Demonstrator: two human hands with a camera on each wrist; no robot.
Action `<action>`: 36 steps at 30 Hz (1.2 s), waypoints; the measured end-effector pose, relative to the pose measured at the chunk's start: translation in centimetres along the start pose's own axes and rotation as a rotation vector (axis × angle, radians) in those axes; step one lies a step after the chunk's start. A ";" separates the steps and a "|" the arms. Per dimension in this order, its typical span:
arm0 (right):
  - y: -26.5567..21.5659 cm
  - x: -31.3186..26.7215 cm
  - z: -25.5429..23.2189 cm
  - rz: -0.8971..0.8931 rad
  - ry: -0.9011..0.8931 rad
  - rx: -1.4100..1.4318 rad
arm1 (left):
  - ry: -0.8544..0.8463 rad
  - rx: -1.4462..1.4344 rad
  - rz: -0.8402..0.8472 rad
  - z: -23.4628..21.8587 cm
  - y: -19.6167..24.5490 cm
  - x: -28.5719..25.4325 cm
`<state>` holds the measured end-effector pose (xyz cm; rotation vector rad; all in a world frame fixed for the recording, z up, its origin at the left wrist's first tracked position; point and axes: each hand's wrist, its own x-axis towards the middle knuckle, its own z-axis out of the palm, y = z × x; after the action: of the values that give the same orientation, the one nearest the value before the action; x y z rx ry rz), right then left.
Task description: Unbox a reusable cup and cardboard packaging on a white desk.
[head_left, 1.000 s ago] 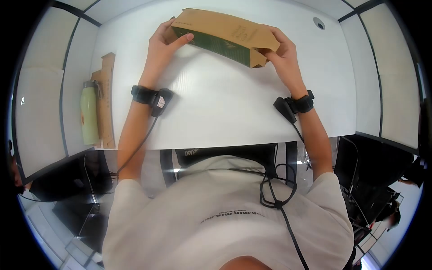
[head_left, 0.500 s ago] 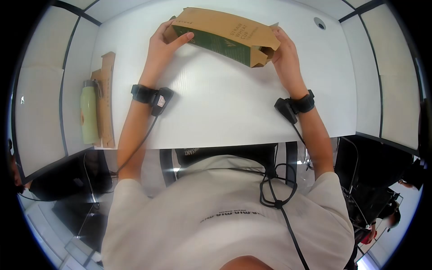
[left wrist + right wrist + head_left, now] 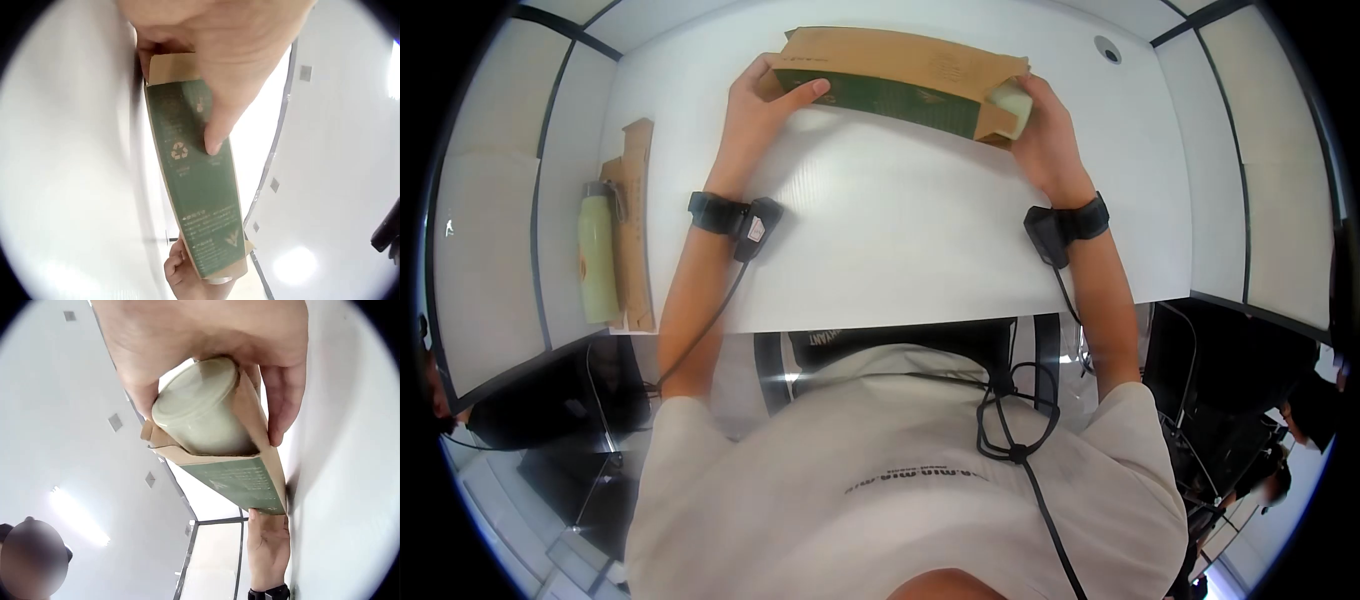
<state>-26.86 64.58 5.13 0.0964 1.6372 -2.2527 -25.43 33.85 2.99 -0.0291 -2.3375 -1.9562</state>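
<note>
Now my left hand point(image 3: 762, 98) grips the closed end of the long brown-and-green cardboard box point(image 3: 897, 82) on the white table point(image 3: 900, 230), while my right hand point(image 3: 1047, 140) clasps the smooth, pale round cup point(image 3: 1010, 104) poking from its open end.

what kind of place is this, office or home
Most likely an office or lab workstation: a plain white desk with a cable grommet, partition panels around it, and grid ceiling lights overhead.
</note>
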 end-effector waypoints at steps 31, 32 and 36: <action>1.4 1.0 0.0 -0.245 -0.185 -0.331 | -0.075 -0.349 -0.050 0.4 -0.7 -0.1; 1.3 0.9 0.4 -0.343 -0.176 -0.442 | -0.145 -0.376 -0.099 0.9 -0.8 -0.3; 1.8 0.0 1.5 -0.371 -0.351 -0.548 | -0.370 -0.484 -0.189 3.6 -0.5 -1.6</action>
<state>-26.02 62.71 3.99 -0.7467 2.1146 -1.8129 -24.05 37.36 1.78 -0.2290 -2.0445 -2.7781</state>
